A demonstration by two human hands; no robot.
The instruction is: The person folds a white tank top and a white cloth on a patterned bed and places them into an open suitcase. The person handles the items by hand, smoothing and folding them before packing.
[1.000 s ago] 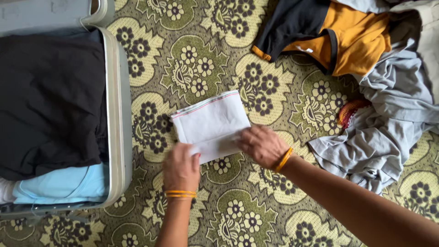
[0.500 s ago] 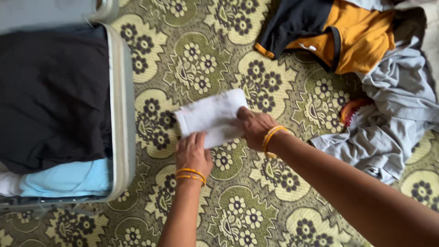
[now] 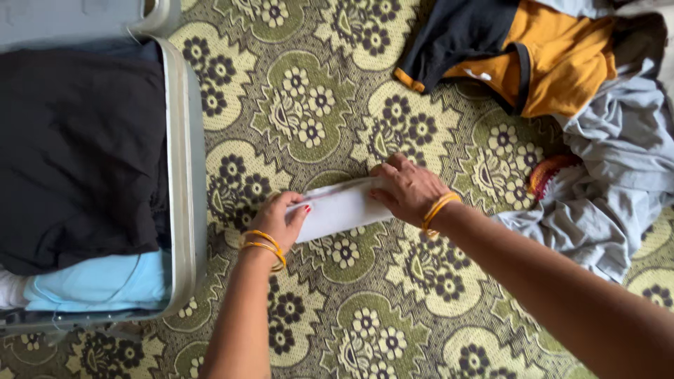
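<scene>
The white cloth (image 3: 340, 208), a broad square a moment ago, is now a narrow strip on the floral carpet (image 3: 365, 309). Left hand (image 3: 279, 219) pinches one end, right hand (image 3: 411, 189) presses the other; suitcase (image 3: 184, 168) alongside.

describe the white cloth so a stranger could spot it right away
Right of the open suitcase, on the green floral bedspread, a narrow folded white cloth lies between the left hand and right hand. It is the only white, neatly folded piece; the other clothes lie crumpled.
</scene>
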